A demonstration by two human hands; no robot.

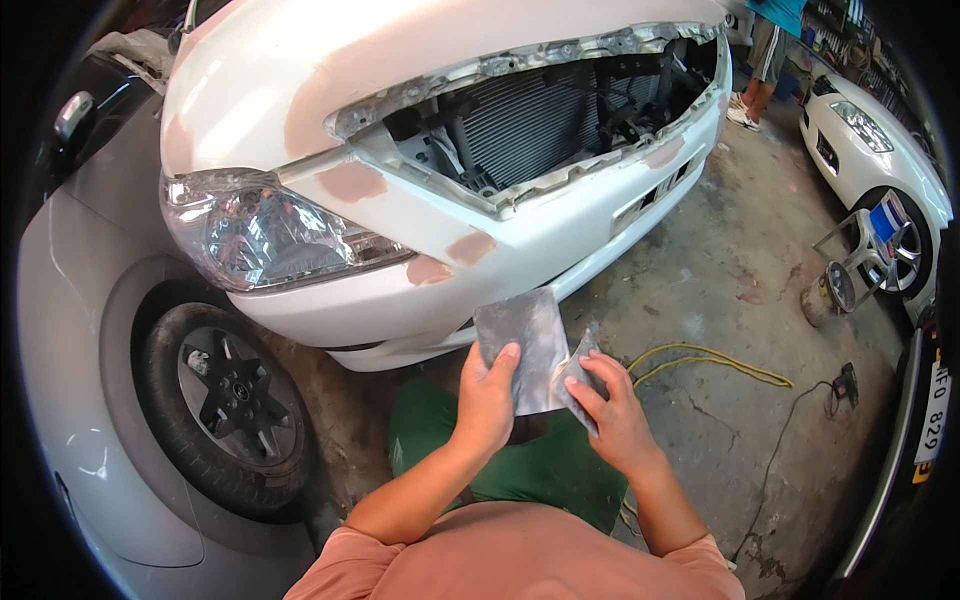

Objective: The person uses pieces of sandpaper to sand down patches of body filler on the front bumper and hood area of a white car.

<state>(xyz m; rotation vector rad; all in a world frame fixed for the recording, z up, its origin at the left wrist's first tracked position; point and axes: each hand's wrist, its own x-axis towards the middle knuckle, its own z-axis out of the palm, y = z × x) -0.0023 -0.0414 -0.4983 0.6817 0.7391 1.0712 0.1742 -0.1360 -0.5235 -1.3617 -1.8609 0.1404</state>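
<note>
In front of my chest, my left hand (485, 405) is closed on a grey sheet of sandpaper (530, 335), thumb on the near face and fingers behind it. A narrower, creased piece of sandpaper (574, 378) stands at the sheet's right edge, pinched by my right hand (612, 412). Whether this piece is folded from the sheet or torn free, I cannot tell. Just beyond both hands is a white car bumper (520, 245) with dull pinkish-brown patches. Its headlight (275, 232) is to the left, and its front opening bares the radiator (535, 120).
A grey car with a dusty wheel (235, 385) stands close on my left. Across the concrete floor lie a yellow hose (715, 355) and a dark cable (770, 470). Rightward are a bucket (828, 295), a small stool (865, 245) and another white car (870, 140). A person (765, 50) stands farther back.
</note>
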